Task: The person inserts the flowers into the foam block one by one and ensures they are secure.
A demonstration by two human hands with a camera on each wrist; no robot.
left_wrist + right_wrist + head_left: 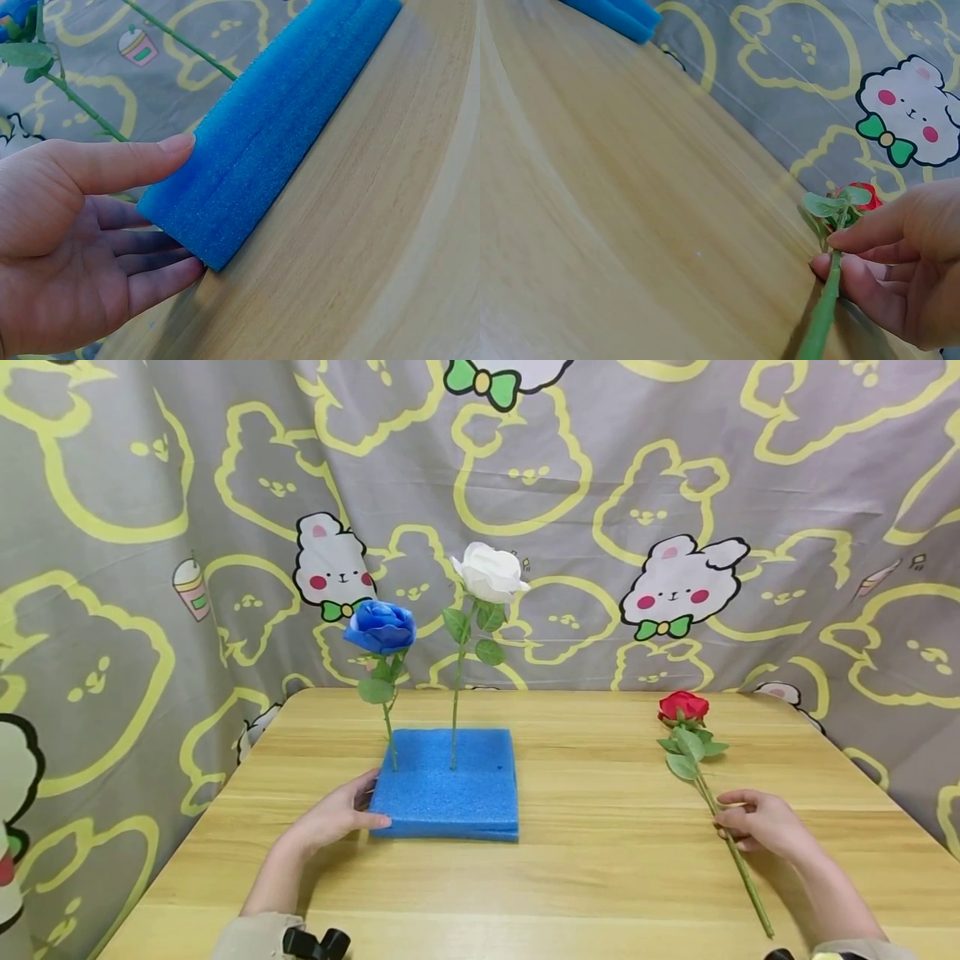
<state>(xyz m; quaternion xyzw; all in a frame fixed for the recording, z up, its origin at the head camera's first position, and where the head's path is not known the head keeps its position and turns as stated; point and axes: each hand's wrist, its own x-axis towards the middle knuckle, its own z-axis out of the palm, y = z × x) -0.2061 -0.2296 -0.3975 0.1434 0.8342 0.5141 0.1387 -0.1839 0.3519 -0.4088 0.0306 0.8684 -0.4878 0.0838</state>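
Observation:
A blue foam block (457,802) lies on the table with two artificial roses standing in it, a blue rose (381,628) at the left and a taller white rose (491,573). My left hand (337,814) holds the block's left side near its front corner. In the left wrist view the thumb (176,144) presses its upper edge and the fingers lie against its end. At the right, a red rose (683,707) points away along the table. My right hand (765,827) pinches its green stem (823,319) between thumb and fingers, about midway along.
The wooden table (600,877) runs back to a grey patterned curtain (570,493) that hangs behind and at both sides. A wide stretch of tabletop lies between the foam block and the red rose. The foam's top shows a small dark hole at the right.

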